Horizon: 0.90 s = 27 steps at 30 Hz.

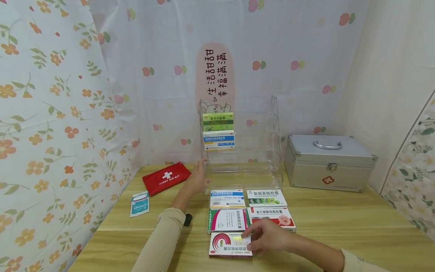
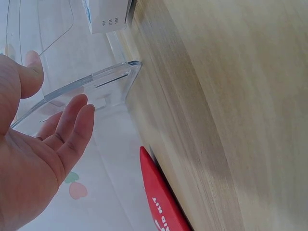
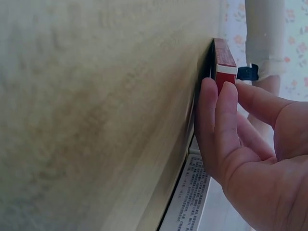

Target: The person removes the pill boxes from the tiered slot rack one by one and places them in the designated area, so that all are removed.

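A clear acrylic display rack stands at the middle back, a green medicine box and a blue-and-white medicine box in its left side. My left hand holds the rack's left side panel, thumb and fingers on either side of its edge in the left wrist view. Closest to me lies a white medicine box with a red arc logo. My right hand pinches the right end of that box, its fingertips at the red end face in the right wrist view.
Several other medicine boxes lie in two columns before the rack. A red first aid pouch and a teal-and-white packet lie left. A silver metal case stands right. A patterned curtain hangs behind.
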Each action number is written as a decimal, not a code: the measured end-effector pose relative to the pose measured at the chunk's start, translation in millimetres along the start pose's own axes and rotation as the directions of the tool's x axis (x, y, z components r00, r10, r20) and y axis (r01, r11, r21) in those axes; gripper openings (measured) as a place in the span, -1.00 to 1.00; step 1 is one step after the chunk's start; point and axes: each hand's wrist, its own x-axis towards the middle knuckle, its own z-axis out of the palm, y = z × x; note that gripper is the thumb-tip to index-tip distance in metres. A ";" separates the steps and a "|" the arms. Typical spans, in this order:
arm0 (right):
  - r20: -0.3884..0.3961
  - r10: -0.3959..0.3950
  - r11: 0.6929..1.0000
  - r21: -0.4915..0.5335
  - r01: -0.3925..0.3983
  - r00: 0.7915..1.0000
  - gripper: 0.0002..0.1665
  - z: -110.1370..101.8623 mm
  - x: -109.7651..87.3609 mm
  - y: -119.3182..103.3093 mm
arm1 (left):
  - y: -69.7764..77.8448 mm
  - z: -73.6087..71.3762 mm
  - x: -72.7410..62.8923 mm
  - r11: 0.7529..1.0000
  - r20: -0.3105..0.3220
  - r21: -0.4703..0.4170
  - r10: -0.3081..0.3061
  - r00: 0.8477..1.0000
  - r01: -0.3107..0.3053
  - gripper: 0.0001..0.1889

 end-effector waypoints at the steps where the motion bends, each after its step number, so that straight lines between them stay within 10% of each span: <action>1: 0.002 -0.006 1.000 0.001 0.006 1.000 -0.68 -0.2 0.6 -0.3 | -0.1 0.1 0.1 1.000 0.001 -0.003 0.002 1.000 -0.002 -0.11; 27: -0.039 -0.106 0.982 -0.163 0.098 0.994 -0.59 2.4 6.6 -3.6 | -0.8 0.8 2.2 1.000 0.006 -0.012 0.000 1.000 0.000 -0.10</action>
